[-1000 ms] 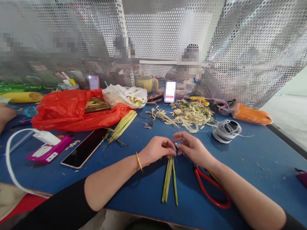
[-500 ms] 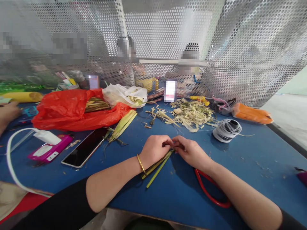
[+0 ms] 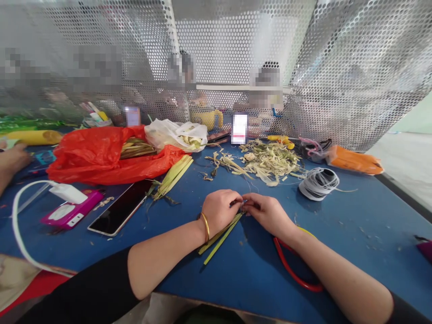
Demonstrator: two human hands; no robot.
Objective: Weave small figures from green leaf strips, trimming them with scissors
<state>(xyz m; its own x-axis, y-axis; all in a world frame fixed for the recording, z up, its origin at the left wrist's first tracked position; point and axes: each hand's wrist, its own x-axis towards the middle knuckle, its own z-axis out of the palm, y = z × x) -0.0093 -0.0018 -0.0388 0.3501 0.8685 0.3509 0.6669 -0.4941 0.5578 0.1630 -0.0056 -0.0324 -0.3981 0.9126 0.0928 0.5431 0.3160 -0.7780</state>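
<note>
My left hand (image 3: 221, 209) is closed on the upper end of several narrow green strips (image 3: 222, 242), which slant down toward the table's front edge. My right hand (image 3: 265, 211) meets it fingertip to fingertip, its thumb and forefinger pinched at the strips' top. Thin thread shows by the fingertips, and what the right fingers pinch is too small to make out. A red-handled tool (image 3: 292, 273) lies partly hidden under my right forearm. To the right stands a spool of white thread (image 3: 319, 183).
On the blue table (image 3: 354, 234) lie a red bag (image 3: 91, 155), a phone (image 3: 119, 209), a purple power strip (image 3: 72, 209) with a white cable, a pile of dry husks (image 3: 270, 159) and an orange packet (image 3: 354, 159). A person's hand (image 3: 15, 157) is at far left.
My left hand and forearm have shifted slightly right, and the strips' lower ends have moved a little left. A bit of yellow now shows beside my right forearm.
</note>
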